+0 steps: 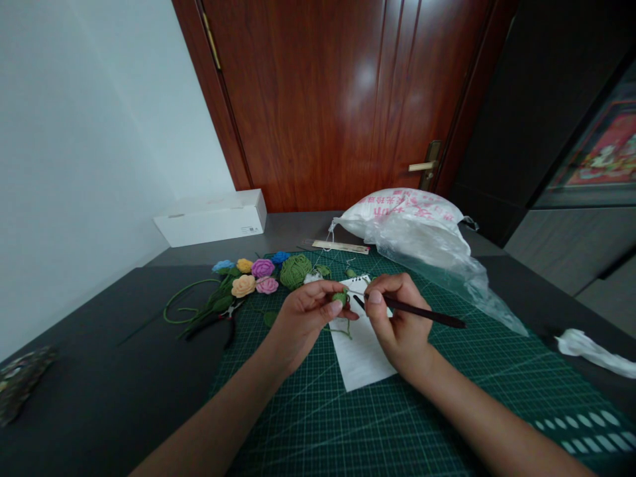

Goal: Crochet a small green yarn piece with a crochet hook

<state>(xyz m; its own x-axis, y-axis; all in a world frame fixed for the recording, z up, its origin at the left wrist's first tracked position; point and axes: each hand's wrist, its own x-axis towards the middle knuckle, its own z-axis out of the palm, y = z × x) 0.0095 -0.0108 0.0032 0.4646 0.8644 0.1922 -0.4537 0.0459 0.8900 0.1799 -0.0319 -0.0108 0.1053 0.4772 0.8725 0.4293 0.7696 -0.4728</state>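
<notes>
Between the thumb and fingers of my left hand (311,315) is a small green crochet piece (340,297). A strand of green yarn (349,328) hangs below it. My right hand (401,318) is closed around a crochet hook (427,313) with a thick dark handle, its thin metal tip reaching to the green piece. Under both hands lies a white sheet of paper (360,361) with writing on it. A ball of green yarn (296,271) sits just beyond my left hand.
Crocheted flowers (243,285) in several colours lie at the left, beside black-handled pliers (218,322). A green cutting mat (298,411) covers the table's middle. Farther back are a white box (213,218), a ruler (340,247) and a plastic bag (412,215). A crumpled tissue (593,352) lies right.
</notes>
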